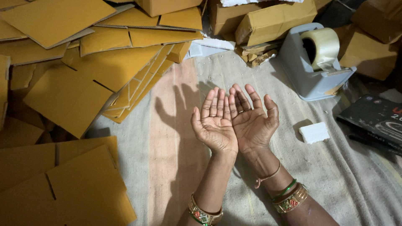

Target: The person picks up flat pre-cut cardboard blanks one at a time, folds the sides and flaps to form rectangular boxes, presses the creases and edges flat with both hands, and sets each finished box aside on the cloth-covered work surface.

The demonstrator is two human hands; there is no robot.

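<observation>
Bangled wrists, left hand (214, 121) and right hand (253, 119) touching (palms up), fingers pointing away

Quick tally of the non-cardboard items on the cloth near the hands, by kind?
Tape dispenser with clear roll: 1
White foam block: 1
Black printed box: 1
Total: 3
The left hand and right hand are open, palms up, holding nothing.
</observation>
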